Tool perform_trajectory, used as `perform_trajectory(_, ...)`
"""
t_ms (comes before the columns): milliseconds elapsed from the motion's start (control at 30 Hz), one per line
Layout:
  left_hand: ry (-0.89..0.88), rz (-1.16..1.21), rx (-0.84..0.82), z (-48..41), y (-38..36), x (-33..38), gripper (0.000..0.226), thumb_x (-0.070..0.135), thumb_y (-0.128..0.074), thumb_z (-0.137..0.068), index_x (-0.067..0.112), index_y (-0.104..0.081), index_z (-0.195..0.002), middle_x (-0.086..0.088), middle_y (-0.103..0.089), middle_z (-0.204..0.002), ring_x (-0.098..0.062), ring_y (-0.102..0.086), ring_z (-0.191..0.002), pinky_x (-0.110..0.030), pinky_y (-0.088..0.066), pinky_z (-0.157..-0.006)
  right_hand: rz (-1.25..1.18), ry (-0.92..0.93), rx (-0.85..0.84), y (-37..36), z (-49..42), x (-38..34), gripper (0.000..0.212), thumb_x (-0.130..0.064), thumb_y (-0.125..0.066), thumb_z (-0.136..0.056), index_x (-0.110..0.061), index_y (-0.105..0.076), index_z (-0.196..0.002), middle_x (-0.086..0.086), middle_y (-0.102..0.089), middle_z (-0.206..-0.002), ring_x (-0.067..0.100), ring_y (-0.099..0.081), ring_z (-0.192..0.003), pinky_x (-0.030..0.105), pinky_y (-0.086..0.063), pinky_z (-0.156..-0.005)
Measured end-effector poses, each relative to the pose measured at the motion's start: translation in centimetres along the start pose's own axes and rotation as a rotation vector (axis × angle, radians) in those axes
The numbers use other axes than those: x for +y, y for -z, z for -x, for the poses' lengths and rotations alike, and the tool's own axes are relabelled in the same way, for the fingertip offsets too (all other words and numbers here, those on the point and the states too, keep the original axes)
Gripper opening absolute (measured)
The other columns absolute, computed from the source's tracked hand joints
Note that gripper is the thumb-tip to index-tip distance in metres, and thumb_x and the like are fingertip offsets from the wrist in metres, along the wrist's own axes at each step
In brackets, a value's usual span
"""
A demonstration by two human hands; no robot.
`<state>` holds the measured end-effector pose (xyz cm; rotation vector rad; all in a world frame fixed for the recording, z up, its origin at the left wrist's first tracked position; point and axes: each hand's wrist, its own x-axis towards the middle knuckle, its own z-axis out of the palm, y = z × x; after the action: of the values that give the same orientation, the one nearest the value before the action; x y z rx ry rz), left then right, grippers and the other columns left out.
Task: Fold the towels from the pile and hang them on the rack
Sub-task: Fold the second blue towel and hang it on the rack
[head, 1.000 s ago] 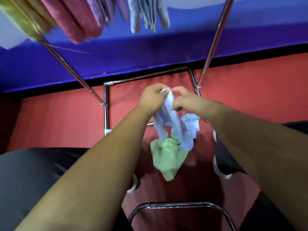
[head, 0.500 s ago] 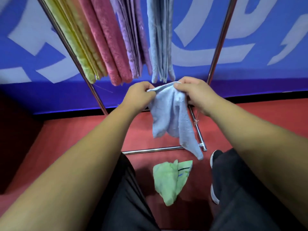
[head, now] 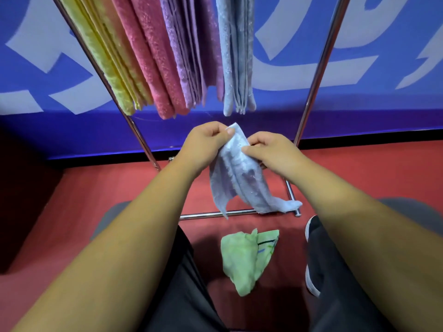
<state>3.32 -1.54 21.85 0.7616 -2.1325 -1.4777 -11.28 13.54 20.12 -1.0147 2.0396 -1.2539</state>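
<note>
**Towel held before the rack.** Both hands hold a light blue towel (head: 239, 178) in the air in front of the rack (head: 316, 77), below the folded towels (head: 153, 68) that hang from it. The left hand (head: 203, 142) pinches the towel's upper corner between thumb and curled fingers. The right hand (head: 268, 152) pinches an edge just beside it and slightly lower, its fingers likewise curled. The cloth hangs limp and bunched from these two grips, its lower end trailing in front of the base bar (head: 215, 214). A green towel (head: 247, 257) lies crumpled on the red floor (head: 96, 200) near the person's shoe (head: 310, 281).

The blue towel appears light, soft and without stiffness, so it probably sags wherever unsupported. It is best held at two adjacent corners, drawn apart along one edge to spread it for folding. Its looped pile should resist slipping.
</note>
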Motion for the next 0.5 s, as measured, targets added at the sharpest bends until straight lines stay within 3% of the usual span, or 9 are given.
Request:
perform_trajectory(100,0.018,-0.024,-0.066,-0.4,-0.6,-0.2,0.020,0.030,-0.076,-0.098,0.013,-0.074,-0.088,0.003,-0.068,-0.076,-0.011,-0.056,-0.070,-0.030,-0.046,-0.069,-0.044,0.044,0.017,-0.7,-0.6,-0.2,0.015,-0.036,-0.077,-0.086,-0.026,-0.078,-0.098,0.001,-0.074,-0.079,0.011,-0.064,-0.073,0.045,-0.060,-0.080)
perform_trajectory(267,0.047,-0.055,-0.079,-1.0,-0.9,-0.5,0.030,0.036,-0.082,-0.092,0.008,-0.073,-0.091,0.001,-0.068,-0.075,-0.012,-0.055,-0.068,-0.031,-0.045,-0.066,-0.038,0.063,0.098,-0.6,-1.6,-0.3,0.012,-0.036,-0.079,-0.090,-0.026,-0.081,-0.097,-0.015,-0.064,-0.064,0.005,-0.055,-0.064,0.034,-0.048,-0.070)
perform_trajectory(400,0.068,-0.069,-0.125,-1.0,-0.7,-0.4,0.026,0.034,-0.079,-0.097,0.013,-0.069,-0.085,0.004,-0.062,-0.067,-0.010,-0.050,-0.057,-0.025,-0.042,-0.055,0.029,0.042,0.183,0.2,-2.2,-0.6,0.011,-0.036,-0.077,-0.091,-0.026,-0.081,-0.091,-0.010,-0.077,-0.079,0.003,-0.062,-0.070,0.027,-0.051,-0.073)
perform_trajectory(500,0.084,-0.070,-0.194,-1.1,-0.2,-0.8,0.028,0.034,-0.074,-0.101,0.014,-0.067,-0.083,-0.002,-0.061,-0.067,-0.013,-0.050,-0.055,-0.026,-0.045,-0.056,0.060,0.003,0.285,1.0,-2.8,-0.6,0.011,-0.033,-0.074,-0.092,-0.024,-0.078,-0.087,-0.012,-0.074,-0.080,0.005,-0.064,-0.075,0.026,-0.049,-0.073)
